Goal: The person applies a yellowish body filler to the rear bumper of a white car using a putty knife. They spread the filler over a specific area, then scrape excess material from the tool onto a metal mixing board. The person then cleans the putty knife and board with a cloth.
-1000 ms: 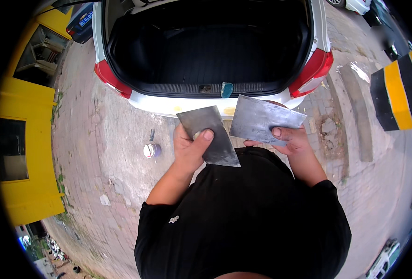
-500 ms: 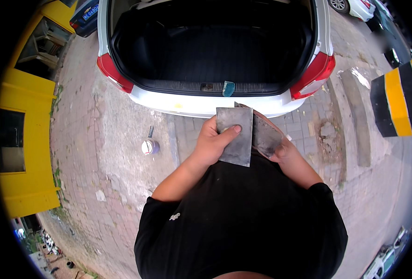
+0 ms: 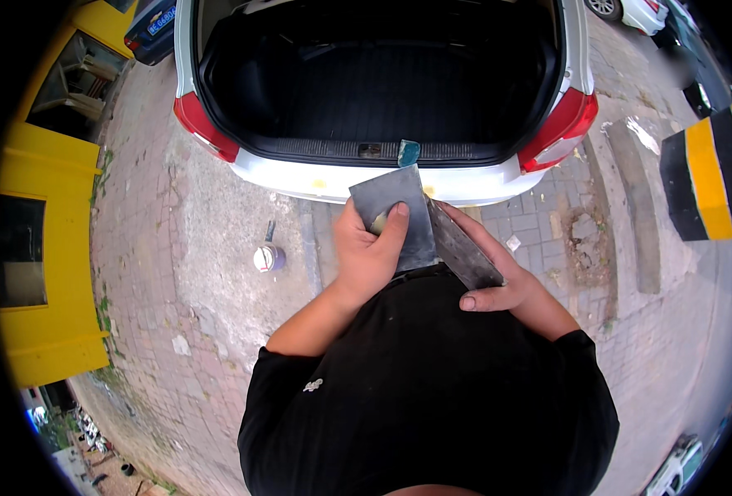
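My left hand [image 3: 359, 260] grips a flat grey rectangular plate [image 3: 414, 236], its thumb pressed on the face and its other fingers behind. A pale yellowish spot [image 3: 379, 222] shows on the plate beside the thumb. In my right hand [image 3: 510, 285] is a second, darker, smudged plate [image 3: 465, 246], tilted so that it looks narrow. Its near end lies between the thumb and the fingers. The inner edges of the two plates meet or nearly meet in front of my waist; whether they touch I cannot tell.
Ahead stands a white car with its boot open; yellowish patches [image 3: 319, 183] mark its bumper [image 3: 279, 178]. A teal piece [image 3: 409, 153] rests on the boot sill. On the ground at left are a small tub [image 3: 268, 258] and a dark-ended tool [image 3: 271, 231]. A striped barrier [image 3: 707, 178] stands right.
The left plate has tilted to the left and shifted that way. My right hand has turned its plate more edge-on, and its thumb now sticks out toward the left.
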{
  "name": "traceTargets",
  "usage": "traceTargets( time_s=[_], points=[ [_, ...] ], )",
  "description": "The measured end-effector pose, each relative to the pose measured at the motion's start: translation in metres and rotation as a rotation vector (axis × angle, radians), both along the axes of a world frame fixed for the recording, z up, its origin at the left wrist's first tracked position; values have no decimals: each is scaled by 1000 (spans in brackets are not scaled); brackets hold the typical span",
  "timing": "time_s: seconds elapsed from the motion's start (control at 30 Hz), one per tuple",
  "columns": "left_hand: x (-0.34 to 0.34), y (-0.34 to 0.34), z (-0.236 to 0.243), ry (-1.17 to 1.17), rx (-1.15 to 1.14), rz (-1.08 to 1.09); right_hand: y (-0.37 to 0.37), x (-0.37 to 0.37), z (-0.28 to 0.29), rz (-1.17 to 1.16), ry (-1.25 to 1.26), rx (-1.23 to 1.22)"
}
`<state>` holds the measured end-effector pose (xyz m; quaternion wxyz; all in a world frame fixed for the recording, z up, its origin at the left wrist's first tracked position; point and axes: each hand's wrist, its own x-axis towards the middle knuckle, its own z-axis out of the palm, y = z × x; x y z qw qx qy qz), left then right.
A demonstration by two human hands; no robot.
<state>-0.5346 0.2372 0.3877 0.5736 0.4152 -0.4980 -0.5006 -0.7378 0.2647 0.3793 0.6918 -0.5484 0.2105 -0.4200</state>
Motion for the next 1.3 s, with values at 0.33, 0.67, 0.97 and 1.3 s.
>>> traceTargets(
  time_s=[0.33, 0.67, 0.97, 1.3],
  points=[
    [-16, 13, 22, -175, -102, -233, 2, -7, 10, 99, -95, 93],
    [-24, 16, 44, -407, -281, -420, -1, 0, 7, 136, -174, 86],
    [-30, 20, 42, -333, -274, -518, -5, 6, 8, 118, -213, 154],
    [-21, 7, 28, -366, -147, -591, -17, 2, -8, 128, -88, 90]
  ],
)
